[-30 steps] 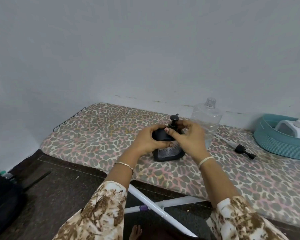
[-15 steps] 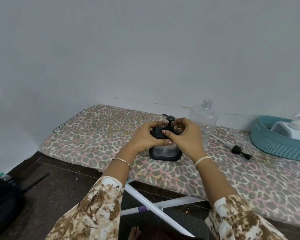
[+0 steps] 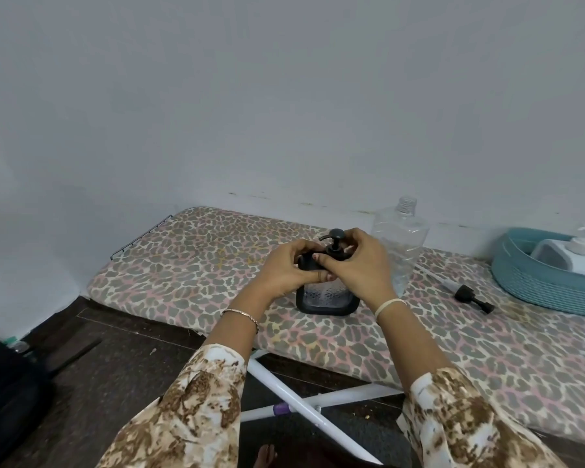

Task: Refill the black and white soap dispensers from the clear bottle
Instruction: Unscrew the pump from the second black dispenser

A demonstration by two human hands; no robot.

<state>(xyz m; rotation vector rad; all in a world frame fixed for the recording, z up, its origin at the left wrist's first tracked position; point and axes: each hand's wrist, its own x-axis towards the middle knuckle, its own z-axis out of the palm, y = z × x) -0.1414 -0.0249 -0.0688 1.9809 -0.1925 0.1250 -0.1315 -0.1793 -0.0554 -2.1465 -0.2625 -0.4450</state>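
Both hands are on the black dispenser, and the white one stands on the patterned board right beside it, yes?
Not quite. The left hand and right hand do grip the black dispenser, but the white dispenser sits inside the teal basket at the right end of the patterned board, apart from it. The head view shows this.

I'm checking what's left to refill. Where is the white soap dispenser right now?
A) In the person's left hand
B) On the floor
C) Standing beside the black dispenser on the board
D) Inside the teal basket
D: the white dispenser sits inside the teal basket at the board's right end, while the left hand and right hand both grip the black dispenser.
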